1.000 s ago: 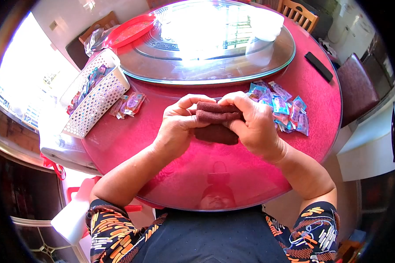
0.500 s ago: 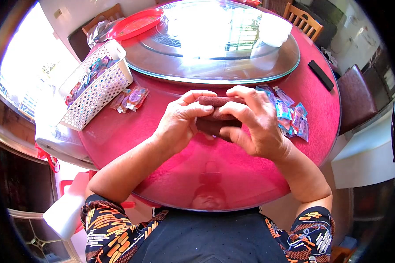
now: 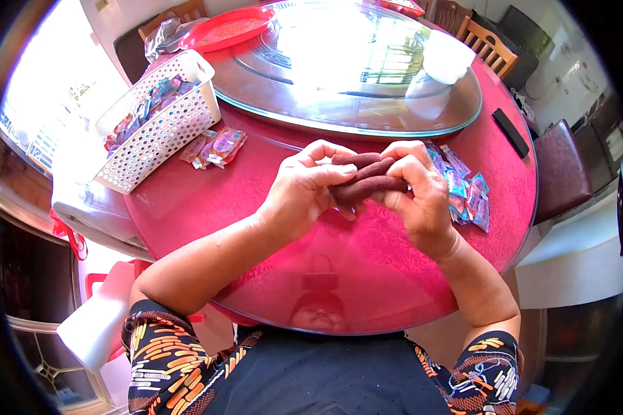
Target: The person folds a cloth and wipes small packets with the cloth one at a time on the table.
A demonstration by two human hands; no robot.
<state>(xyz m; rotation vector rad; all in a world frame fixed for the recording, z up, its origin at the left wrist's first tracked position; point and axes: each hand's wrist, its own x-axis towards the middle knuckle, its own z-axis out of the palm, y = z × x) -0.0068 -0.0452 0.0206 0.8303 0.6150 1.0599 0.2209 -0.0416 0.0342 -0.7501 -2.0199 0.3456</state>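
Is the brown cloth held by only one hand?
No, the left hand and the right hand both grip the cloth.

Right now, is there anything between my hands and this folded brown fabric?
Nothing visible: your left hand and right hand both grip the brown fabric directly, one at each end. The nearest wrapped packets lie on the red table to the right of your right hand, not in between.

A black object [image 3: 511, 133] lies between the glass turntable [image 3: 325, 114] and a brown chair [image 3: 564, 173].
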